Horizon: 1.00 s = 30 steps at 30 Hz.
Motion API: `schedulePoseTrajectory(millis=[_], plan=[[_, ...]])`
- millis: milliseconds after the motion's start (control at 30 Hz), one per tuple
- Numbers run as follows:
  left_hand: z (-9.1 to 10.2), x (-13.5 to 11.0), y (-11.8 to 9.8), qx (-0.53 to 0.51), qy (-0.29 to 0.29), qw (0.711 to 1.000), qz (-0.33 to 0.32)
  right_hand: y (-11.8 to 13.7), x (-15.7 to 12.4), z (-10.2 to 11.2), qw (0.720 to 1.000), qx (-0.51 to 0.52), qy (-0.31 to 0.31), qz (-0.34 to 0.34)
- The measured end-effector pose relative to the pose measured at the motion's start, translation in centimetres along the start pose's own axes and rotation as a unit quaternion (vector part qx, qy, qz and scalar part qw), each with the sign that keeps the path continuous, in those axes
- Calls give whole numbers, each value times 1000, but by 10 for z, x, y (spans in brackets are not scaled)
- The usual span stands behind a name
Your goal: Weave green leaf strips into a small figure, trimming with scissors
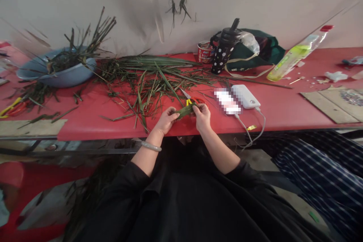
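Observation:
A short piece of broad green leaf [185, 110] is stretched between my two hands, just above the table's front edge. My left hand [168, 119] pinches its left end between thumb and fingers. At the other end, my right hand [202, 115] has its fingertips closed on the leaf. Behind it lie scissors [186, 95] with yellow and red handles, partly hidden by the leaf and my right hand. Loose green leaf strips [150, 92] are scattered to the left of the scissors, with longer leaves [153, 61] piled behind.
A blue basin [70, 74] of leaf stalks stands at the left. Behind and right are a black flowered tumbler [222, 53], a red noodle cup [204, 53], a green bag [262, 55] and a bottle [295, 58]. A white power bank [245, 96] with a cable lies beside a blurred phone [227, 101].

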<state>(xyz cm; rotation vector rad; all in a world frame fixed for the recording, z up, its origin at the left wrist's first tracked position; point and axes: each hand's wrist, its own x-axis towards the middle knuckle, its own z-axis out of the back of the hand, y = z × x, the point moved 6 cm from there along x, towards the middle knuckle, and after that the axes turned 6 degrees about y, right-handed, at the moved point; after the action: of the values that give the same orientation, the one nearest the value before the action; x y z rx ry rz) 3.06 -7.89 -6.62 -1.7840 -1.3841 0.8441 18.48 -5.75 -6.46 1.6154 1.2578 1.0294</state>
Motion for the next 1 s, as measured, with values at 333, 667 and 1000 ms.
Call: schedulePoseTrajectory(millis=[333,667,1000], plan=[[1,0,-1,-19,-3,1000,9,15,14,23,999,10,-48,12],[1,-1,-4,-46,-22,999,4,6,18,38,997,13,-78,3],[9,8,-6,-15,-102,993,-61,-2,-10,-12,981,97,146,-86]])
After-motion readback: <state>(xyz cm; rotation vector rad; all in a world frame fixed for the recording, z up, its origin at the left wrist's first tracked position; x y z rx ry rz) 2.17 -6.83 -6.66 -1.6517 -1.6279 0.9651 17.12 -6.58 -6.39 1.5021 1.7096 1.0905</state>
